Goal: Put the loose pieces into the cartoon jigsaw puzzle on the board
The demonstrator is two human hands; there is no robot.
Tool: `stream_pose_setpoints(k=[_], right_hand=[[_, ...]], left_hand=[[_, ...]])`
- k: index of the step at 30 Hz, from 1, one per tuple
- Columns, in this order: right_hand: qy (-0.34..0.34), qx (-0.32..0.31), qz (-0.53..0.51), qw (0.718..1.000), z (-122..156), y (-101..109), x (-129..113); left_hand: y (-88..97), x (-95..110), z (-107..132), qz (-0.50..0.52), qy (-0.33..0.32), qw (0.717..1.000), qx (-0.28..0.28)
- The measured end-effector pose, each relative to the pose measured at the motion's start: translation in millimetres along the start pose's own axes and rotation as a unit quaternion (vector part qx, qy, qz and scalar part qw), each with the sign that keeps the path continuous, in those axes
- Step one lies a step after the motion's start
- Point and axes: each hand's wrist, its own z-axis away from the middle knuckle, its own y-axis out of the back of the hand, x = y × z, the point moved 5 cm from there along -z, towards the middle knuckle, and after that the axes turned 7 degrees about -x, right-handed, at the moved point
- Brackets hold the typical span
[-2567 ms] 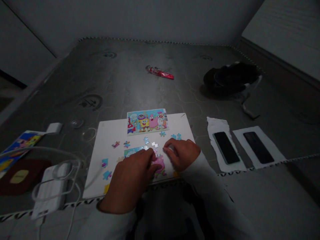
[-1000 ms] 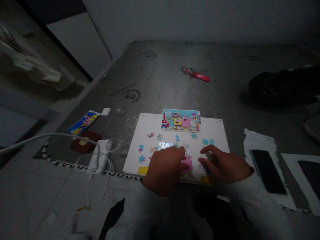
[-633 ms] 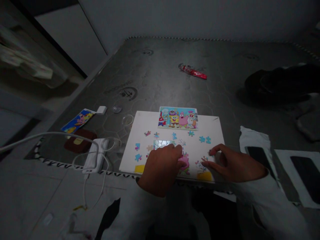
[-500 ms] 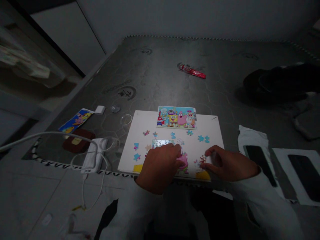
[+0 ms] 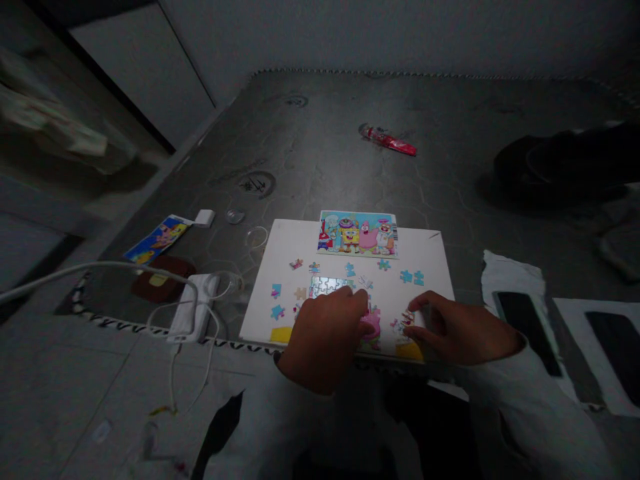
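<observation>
Half-built colourful cardboard jigsaw lies on white rectangular board atop grey patterned mattress in a dim room; left hand presses it flat, right hand pinches a small puzzle piece.

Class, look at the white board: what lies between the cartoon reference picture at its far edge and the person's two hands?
In the head view, loose jigsaw pieces lie scattered on the white board between the reference picture and the left hand and right hand, plus part of the assembled puzzle.
</observation>
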Motion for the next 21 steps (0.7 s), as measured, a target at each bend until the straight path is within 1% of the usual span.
stream_pose_setpoints(k=[5, 9, 11, 14, 17, 19, 21], right_hand=[[0.023, 0.010, -0.018, 1.000, 0.2, -0.2, 0.2], [0.032, 0.006, -0.024, 0.999, -0.3, -1.5, 1.8], [0.034, 0.001, -0.023, 0.999, -1.0, -2.2, 3.2], [0.031, -0.008, -0.015, 0.999, -1.8, -2.9, 5.2], [0.027, -0.010, -0.010, 1.000, -1.8, -2.8, 5.3], [0.030, -0.005, -0.014, 0.999, -1.4, -2.5, 3.8], [0.038, -0.003, -0.024, 0.999, -0.8, -2.7, 1.7]], left_hand=[[0.2, 3.4, 0.1, -0.001, 0.008, 1.000, -0.011], [3.7, 5.2, 2.7, -0.008, 0.008, 1.000, 0.005], [9.2, 1.0, 6.0, -0.004, 0.028, 0.999, 0.016], [22.2, -16.8, 15.7, 0.013, 0.087, 0.995, 0.040], [35.0, -43.9, 29.6, 0.015, 0.152, 0.986, 0.072], [40.2, -61.5, 38.5, 0.011, 0.189, 0.978, 0.090], [43.0, -74.9, 45.3, 0.017, 0.212, 0.971, 0.106]])
